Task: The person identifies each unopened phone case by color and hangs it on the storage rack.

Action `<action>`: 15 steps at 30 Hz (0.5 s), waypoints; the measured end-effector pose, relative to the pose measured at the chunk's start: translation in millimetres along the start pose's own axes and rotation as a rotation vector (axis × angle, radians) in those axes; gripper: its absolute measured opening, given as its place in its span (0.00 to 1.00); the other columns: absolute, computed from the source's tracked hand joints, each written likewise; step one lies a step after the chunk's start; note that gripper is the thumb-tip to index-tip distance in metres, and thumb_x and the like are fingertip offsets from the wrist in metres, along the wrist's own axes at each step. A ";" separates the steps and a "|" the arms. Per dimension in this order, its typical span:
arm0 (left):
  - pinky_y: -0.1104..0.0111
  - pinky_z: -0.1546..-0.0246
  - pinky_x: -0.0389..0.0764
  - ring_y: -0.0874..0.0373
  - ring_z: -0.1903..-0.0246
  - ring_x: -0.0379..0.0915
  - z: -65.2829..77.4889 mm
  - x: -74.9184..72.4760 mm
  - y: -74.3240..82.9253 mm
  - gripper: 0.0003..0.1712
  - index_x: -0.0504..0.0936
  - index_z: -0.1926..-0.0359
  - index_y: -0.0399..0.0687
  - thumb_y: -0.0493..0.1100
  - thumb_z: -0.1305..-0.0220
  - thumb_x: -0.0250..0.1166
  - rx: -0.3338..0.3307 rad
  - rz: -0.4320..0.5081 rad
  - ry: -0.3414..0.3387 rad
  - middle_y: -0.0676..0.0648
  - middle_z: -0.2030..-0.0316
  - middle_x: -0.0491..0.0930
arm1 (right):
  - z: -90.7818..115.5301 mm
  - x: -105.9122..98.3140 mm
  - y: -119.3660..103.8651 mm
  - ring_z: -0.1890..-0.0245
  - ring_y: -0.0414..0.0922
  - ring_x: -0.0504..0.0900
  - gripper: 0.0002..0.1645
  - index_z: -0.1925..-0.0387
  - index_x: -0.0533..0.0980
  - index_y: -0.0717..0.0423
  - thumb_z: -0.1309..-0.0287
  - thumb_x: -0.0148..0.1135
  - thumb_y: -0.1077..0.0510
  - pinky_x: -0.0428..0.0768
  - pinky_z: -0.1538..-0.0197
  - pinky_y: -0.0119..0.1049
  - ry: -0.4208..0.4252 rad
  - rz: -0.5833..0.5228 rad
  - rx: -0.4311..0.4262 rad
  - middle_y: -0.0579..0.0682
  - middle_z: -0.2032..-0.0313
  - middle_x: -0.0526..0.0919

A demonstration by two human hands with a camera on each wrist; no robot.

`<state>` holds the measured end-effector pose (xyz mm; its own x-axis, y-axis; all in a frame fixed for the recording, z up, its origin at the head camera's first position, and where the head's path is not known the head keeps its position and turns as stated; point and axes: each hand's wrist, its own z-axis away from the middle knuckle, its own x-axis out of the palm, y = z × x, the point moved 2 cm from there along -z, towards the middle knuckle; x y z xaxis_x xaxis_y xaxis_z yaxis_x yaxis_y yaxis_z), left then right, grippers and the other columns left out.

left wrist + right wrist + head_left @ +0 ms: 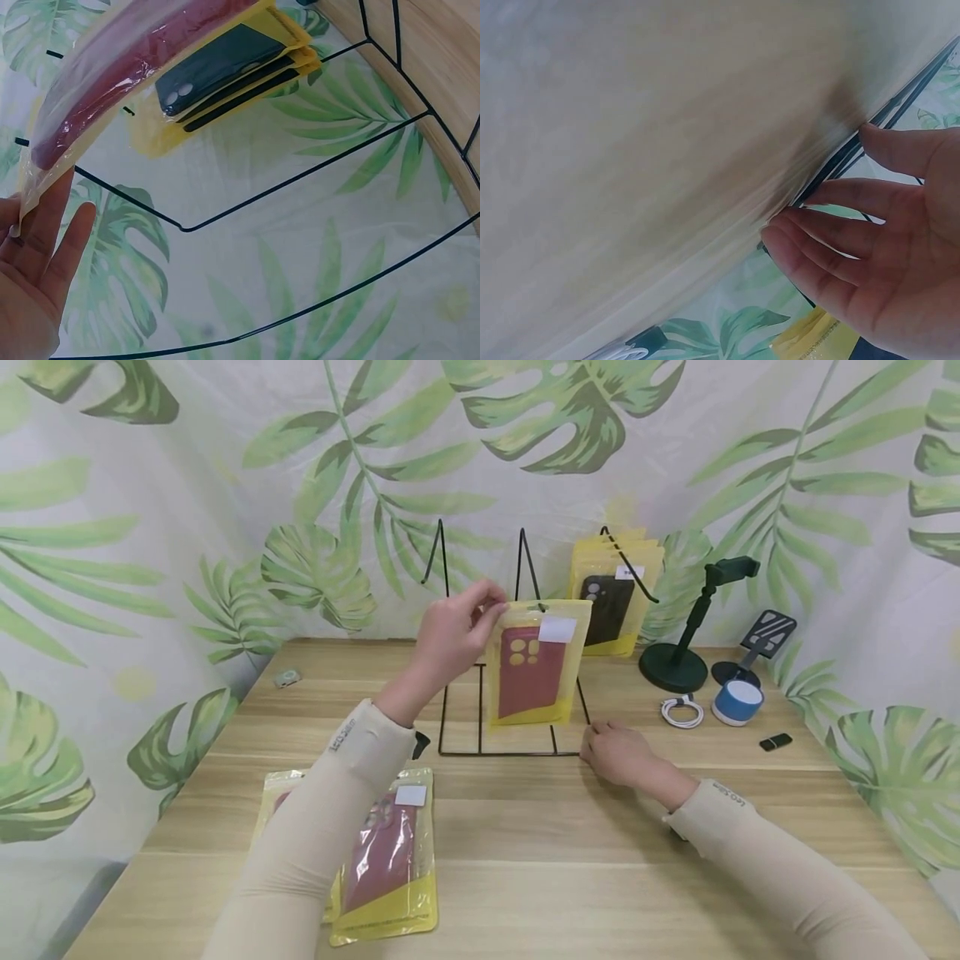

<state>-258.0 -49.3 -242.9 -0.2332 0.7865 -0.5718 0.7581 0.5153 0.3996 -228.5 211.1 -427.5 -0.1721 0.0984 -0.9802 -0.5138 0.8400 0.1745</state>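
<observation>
My left hand (457, 625) pinches the top corner of a clear-and-yellow pouch holding a dark red phone case (531, 681). The pouch hangs upright at the middle hook of a black wire display rack (510, 753), the hook's end close to the hole in its top edge. In the left wrist view, this pouch (112, 82) slants up from the left fingers. Down at the rack's front right corner, my right hand (618, 753) holds the base wire, with thumb and fingertips at the wire in the right wrist view.
Several pouches with black phone cases (611, 610) hang on the right hook. Red-case pouches (386, 868) lie at front left, partly under the left arm. At right stand a black stand (675, 667), a phone holder (738, 670), a blue-white tub (737, 703) and a coiled cable (682, 713).
</observation>
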 end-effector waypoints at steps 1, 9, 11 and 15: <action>0.70 0.78 0.68 0.56 0.81 0.68 -1.0 0.9 -1.8 0.06 0.80 0.60 0.40 0.39 0.29 0.60 -0.005 -0.008 -0.003 0.44 0.68 0.86 | -0.1 0.2 0.0 0.64 0.53 0.79 0.22 0.55 0.80 0.72 0.34 0.61 0.53 0.78 0.57 0.44 0.007 -0.002 0.001 0.60 0.64 0.83; 0.64 0.74 0.77 0.54 0.76 0.77 -10.1 6.6 -14.2 0.07 0.81 0.59 0.41 0.40 0.28 0.59 -0.022 -0.073 -0.041 0.44 0.66 0.87 | -0.5 -0.1 0.2 0.60 0.54 0.82 0.22 0.54 0.80 0.71 0.35 0.62 0.52 0.80 0.52 0.46 0.006 0.001 0.001 0.60 0.61 0.85; 0.63 0.73 0.78 0.53 0.75 0.79 -13.4 7.6 -15.7 0.08 0.81 0.58 0.41 0.41 0.28 0.59 -0.023 -0.099 -0.052 0.44 0.65 0.87 | -0.4 -1.0 -0.1 0.58 0.55 0.82 0.22 0.53 0.80 0.71 0.34 0.61 0.52 0.80 0.50 0.46 -0.007 -0.005 0.007 0.61 0.60 0.85; 0.65 0.79 0.72 0.53 0.78 0.76 -20.1 9.8 -19.3 0.08 0.80 0.57 0.43 0.42 0.27 0.57 -0.027 -0.151 -0.075 0.45 0.64 0.87 | -0.4 -2.4 -0.6 0.56 0.55 0.83 0.23 0.53 0.80 0.72 0.34 0.61 0.52 0.79 0.48 0.46 -0.025 0.000 0.004 0.62 0.58 0.85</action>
<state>-287.1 -44.7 -241.7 -0.2963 0.6727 -0.6780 0.7010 0.6353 0.3241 -228.1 210.1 -425.2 -0.1511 0.1118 -0.9822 -0.5104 0.8420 0.1744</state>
